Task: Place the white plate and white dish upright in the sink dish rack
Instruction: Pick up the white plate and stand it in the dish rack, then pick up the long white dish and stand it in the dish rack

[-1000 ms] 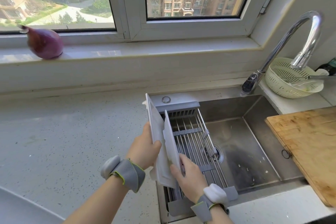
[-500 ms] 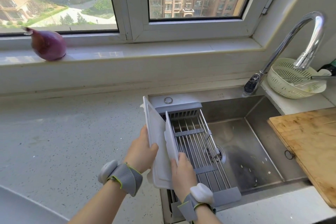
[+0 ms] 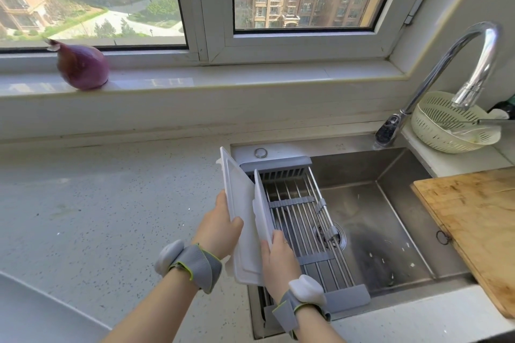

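Observation:
Two white rectangular pieces stand on edge at the left end of the grey sink dish rack (image 3: 303,225). The larger white plate (image 3: 241,211) leans left, and my left hand (image 3: 220,227) grips its near edge, thumb on its inner face. The smaller white dish (image 3: 263,210) stands just right of it, upright on the rack's bars, with my right hand (image 3: 280,259) holding its near lower corner. Both wrists wear grey straps with white trackers. The bottoms of both pieces are hidden behind my hands.
The steel sink (image 3: 384,220) lies right of the rack, with a chrome faucet (image 3: 457,72) arching over it. A pale colander (image 3: 451,122) sits behind the tap, a wooden cutting board (image 3: 473,225) at right. A purple onion (image 3: 82,65) rests on the windowsill. Speckled counter (image 3: 97,203) spreads left.
The view has shifted slightly. My left hand has slid a little along the plate's edge, and both pieces stand a touch more upright against the rack's left end.

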